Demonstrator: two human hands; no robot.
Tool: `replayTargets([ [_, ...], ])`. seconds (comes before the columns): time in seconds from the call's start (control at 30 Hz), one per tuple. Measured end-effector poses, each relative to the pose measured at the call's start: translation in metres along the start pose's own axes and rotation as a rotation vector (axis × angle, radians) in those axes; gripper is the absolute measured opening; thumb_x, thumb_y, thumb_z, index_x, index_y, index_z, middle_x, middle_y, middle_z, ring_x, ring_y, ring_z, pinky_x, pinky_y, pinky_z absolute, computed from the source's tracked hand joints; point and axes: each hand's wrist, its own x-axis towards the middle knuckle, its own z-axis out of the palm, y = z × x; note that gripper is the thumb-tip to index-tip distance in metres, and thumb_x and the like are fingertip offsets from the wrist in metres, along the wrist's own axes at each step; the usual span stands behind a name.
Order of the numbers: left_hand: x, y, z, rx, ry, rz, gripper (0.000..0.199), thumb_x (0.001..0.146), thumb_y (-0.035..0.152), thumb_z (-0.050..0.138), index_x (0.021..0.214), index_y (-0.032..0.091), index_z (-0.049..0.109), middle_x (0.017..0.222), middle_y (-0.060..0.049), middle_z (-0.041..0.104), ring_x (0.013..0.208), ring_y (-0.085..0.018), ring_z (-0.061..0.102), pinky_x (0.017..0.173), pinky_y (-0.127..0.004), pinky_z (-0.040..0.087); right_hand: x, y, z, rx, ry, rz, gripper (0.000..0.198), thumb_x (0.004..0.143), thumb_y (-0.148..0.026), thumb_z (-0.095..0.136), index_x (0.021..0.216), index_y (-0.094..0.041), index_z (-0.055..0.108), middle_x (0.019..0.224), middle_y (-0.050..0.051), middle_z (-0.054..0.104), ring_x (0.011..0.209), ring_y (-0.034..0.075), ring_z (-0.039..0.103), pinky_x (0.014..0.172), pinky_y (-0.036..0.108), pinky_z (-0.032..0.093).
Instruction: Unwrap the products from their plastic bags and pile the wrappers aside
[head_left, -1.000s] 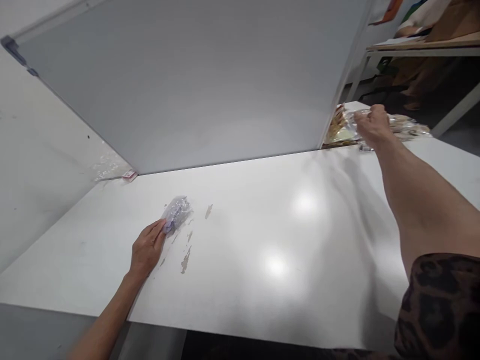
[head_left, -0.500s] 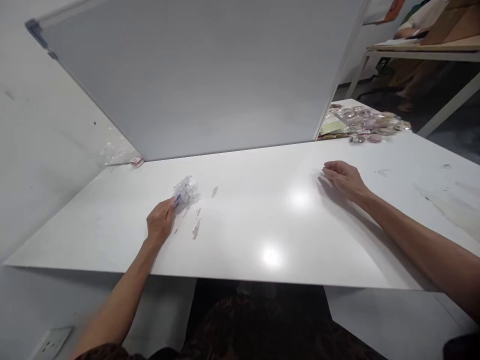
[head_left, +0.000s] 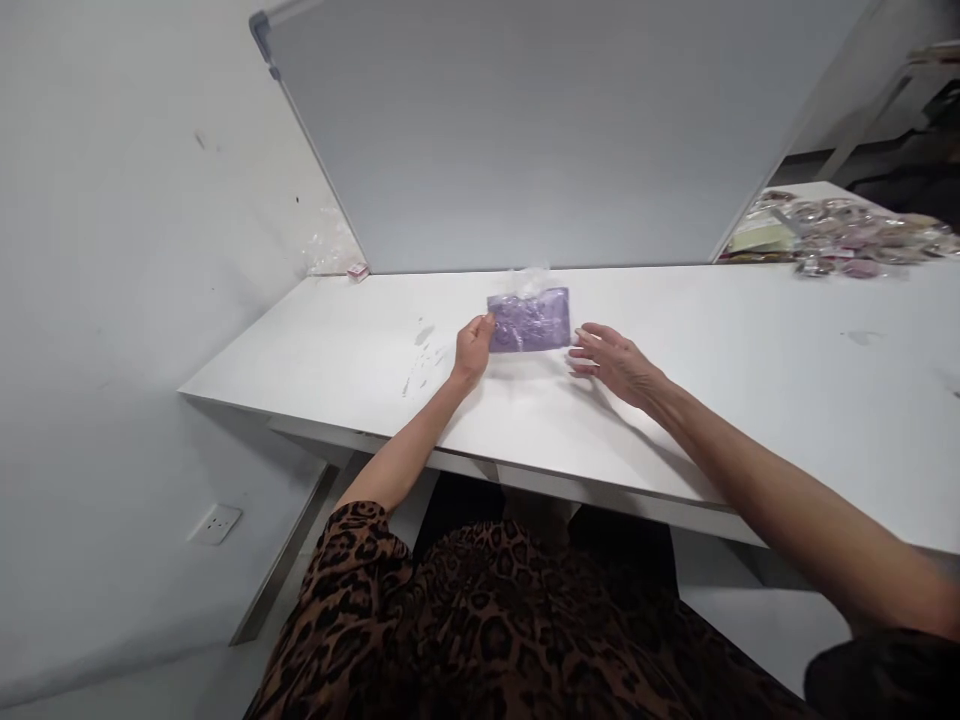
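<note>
A flat purple packet (head_left: 529, 322) in shiny clear plastic is held up over the white table, with crumpled clear film (head_left: 531, 281) at its top edge. My left hand (head_left: 473, 350) pinches the packet by its left edge. Close to the packet's right edge is my right hand (head_left: 611, 362), its fingers spread and nothing visible in them. A small gap seems to lie between those fingertips and the plastic. What is inside the packet I cannot make out.
A whiteboard (head_left: 540, 130) stands along the back of the table (head_left: 337, 345). Behind its right side lies a pile of plastic-wrapped items (head_left: 855, 235). A small pink-and-white box (head_left: 358, 272) sits by its left corner. Wet smears (head_left: 424, 335) mark the tabletop.
My left hand has brought the plastic-wrapped thing to the middle, its purple face now showing. My right hand has come in toward it with fingers spreading. The view has shifted left and down.
</note>
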Motion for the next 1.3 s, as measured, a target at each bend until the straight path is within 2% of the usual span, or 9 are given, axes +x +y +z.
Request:
replayTargets([
  [0.13, 0.004, 0.004, 0.036, -0.093, -0.1, -0.232, 0.046, 0.1, 0.062, 0.067, 0.088, 0.018, 0.064, 0.072, 0.002, 0.059, 0.063, -0.011, 0.056, 0.066, -0.024, 0.054, 0.01, -0.003, 0.024, 0.117, -0.028, -0.056, 0.064, 0.058, -0.05, 0.105, 0.106, -0.024, 0.073, 0.106, 0.002, 0.074, 0.088, 0.016, 0.068, 0.064, 0.024, 0.061],
  [0.27, 0.008, -0.002, 0.047, -0.17, -0.102, -0.321, 0.073, 0.095, 0.077, 0.064, 0.143, 0.022, 0.058, 0.117, -0.01, 0.073, 0.095, -0.02, 0.074, 0.087, -0.035, 0.062, 0.021, 0.0, 0.023, 0.176, 0.131, -0.042, 0.057, 0.059, -0.044, 0.104, 0.098, -0.022, 0.069, 0.088, 0.0, 0.072, 0.075, 0.016, 0.066, 0.057, 0.026, 0.059],
  [0.47, 0.005, -0.02, 0.048, 0.039, -0.232, -0.1, 0.114, 0.067, 0.053, 0.102, 0.163, 0.035, 0.042, 0.179, -0.017, 0.031, 0.155, -0.036, 0.048, 0.125, -0.049, 0.042, 0.029, 0.008, 0.002, 0.141, 0.245, -0.112, 0.064, 0.047, -0.046, 0.106, 0.094, -0.022, 0.071, 0.09, 0.0, 0.076, 0.078, 0.017, 0.068, 0.056, 0.025, 0.056],
  [0.6, 0.01, -0.026, 0.049, -0.037, -0.222, -0.158, 0.116, 0.068, 0.051, 0.101, 0.165, 0.031, 0.04, 0.169, -0.018, 0.046, 0.148, -0.033, 0.056, 0.123, -0.045, 0.045, 0.024, 0.006, 0.007, 0.135, 0.143, -0.125, 0.068, 0.045, -0.046, 0.108, 0.098, -0.021, 0.073, 0.096, 0.002, 0.078, 0.084, 0.019, 0.072, 0.067, 0.028, 0.06],
  [0.7, 0.012, -0.027, 0.044, -0.11, -0.295, -0.226, 0.091, 0.069, 0.053, 0.1, 0.145, 0.023, 0.059, 0.139, -0.013, 0.07, 0.129, -0.029, 0.068, 0.114, -0.041, 0.053, 0.019, 0.001, 0.012, 0.123, 0.03, -0.075, 0.07, 0.047, -0.041, 0.108, 0.106, -0.021, 0.075, 0.1, 0.003, 0.079, 0.093, 0.022, 0.074, 0.077, 0.03, 0.063],
  [0.83, 0.005, -0.019, 0.036, -0.076, -0.441, -0.24, 0.072, 0.069, 0.051, 0.1, 0.125, 0.02, 0.067, 0.116, -0.008, 0.076, 0.109, -0.023, 0.074, 0.109, -0.041, 0.057, 0.018, -0.005, 0.005, 0.131, 0.044, -0.013, 0.067, 0.045, -0.035, 0.107, 0.102, -0.023, 0.075, 0.101, 0.004, 0.079, 0.092, 0.023, 0.074, 0.07, 0.029, 0.062],
  [0.97, -0.002, -0.009, 0.036, -0.116, -0.575, -0.275, 0.071, 0.07, 0.04, 0.101, 0.131, 0.022, 0.068, 0.122, -0.009, 0.075, 0.119, -0.026, 0.073, 0.115, -0.044, 0.054, 0.023, -0.011, -0.007, 0.115, 0.042, 0.061, 0.05, 0.055, -0.033, 0.105, 0.093, -0.02, 0.076, 0.094, 0.006, 0.077, 0.083, 0.021, 0.071, 0.067, 0.031, 0.062],
  [1.17, -0.001, -0.011, 0.041, -0.196, -0.288, -0.321, 0.095, 0.078, 0.039, 0.098, 0.159, 0.032, 0.05, 0.153, -0.013, 0.062, 0.142, -0.029, 0.063, 0.125, -0.046, 0.046, 0.027, -0.016, -0.015, 0.226, 0.166, -0.129, 0.035, 0.08, -0.048, 0.088, 0.091, -0.026, 0.063, 0.1, 0.003, 0.073, 0.11, 0.026, 0.074, 0.084, 0.039, 0.067],
  [1.3, -0.005, -0.007, 0.043, -0.323, -0.314, -0.492, 0.098, 0.086, 0.054, 0.089, 0.167, 0.031, 0.039, 0.152, -0.017, 0.065, 0.135, -0.032, 0.069, 0.114, -0.048, 0.056, 0.025, -0.014, -0.015, 0.249, 0.152, -0.252, 0.037, 0.085, -0.056, 0.083, 0.093, -0.028, 0.06, 0.103, 0.004, 0.071, 0.121, 0.029, 0.071, 0.088, 0.044, 0.066],
])
